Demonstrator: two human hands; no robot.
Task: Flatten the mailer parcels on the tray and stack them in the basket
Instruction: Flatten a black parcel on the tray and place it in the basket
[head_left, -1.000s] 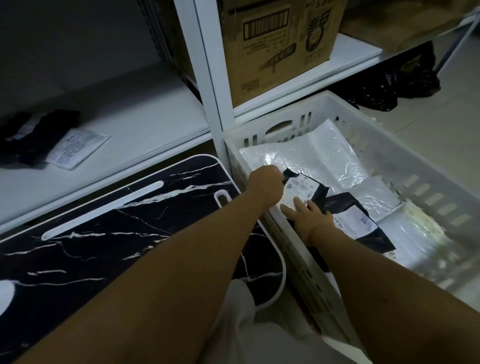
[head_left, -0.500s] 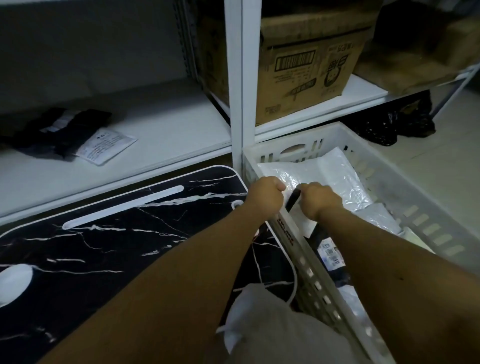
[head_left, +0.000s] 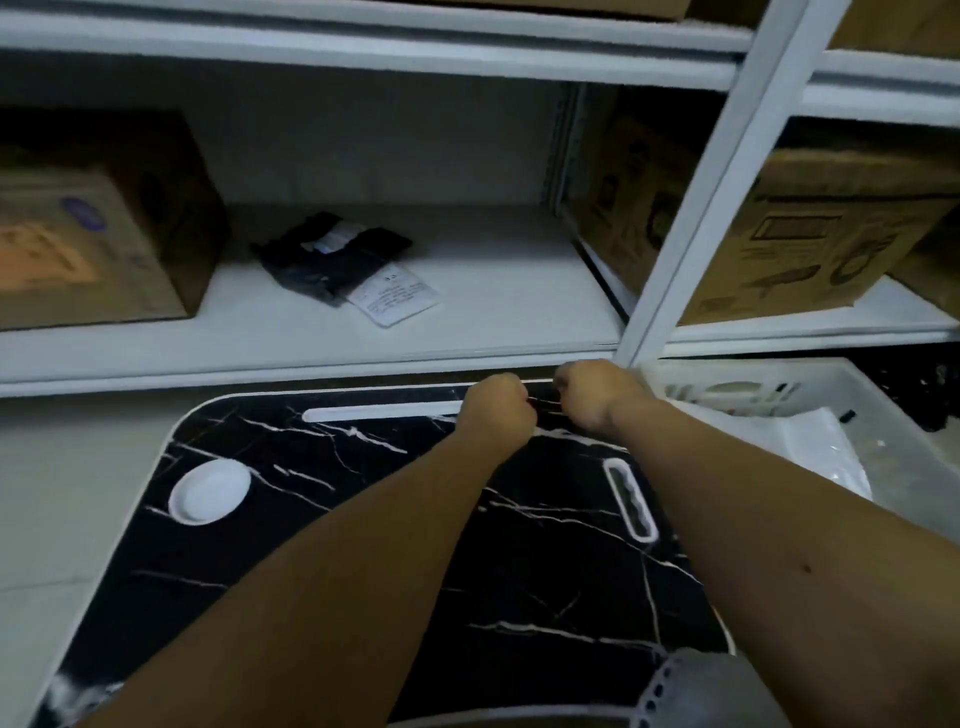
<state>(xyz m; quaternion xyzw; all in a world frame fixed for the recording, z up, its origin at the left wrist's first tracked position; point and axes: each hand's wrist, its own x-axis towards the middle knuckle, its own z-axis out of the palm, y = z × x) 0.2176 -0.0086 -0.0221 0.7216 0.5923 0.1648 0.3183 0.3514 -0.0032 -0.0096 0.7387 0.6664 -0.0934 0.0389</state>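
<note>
The black marble-patterned tray (head_left: 363, 519) lies in front of me with no mailer on it. My left hand (head_left: 493, 410) and my right hand (head_left: 592, 395) hover side by side over the tray's far edge, both curled into fists with nothing visible in them. The white basket (head_left: 893, 415) stands to the right, and a white mailer (head_left: 810, 447) lies flat inside it. A crumpled black mailer (head_left: 332, 254) with a white label (head_left: 395, 296) rests on the low shelf beyond my hands.
White shelving (head_left: 467, 322) runs across the back, with an upright post (head_left: 691, 223) just behind my right hand. Cardboard boxes stand on the shelf at the left (head_left: 93, 234) and right (head_left: 810, 228). A grey cloth (head_left: 711, 691) shows at the bottom right.
Both hands have come out of the basket and moved left over the tray's far edge. The black mailer they handled stays in the basket. My view has swung left towards the shelf.
</note>
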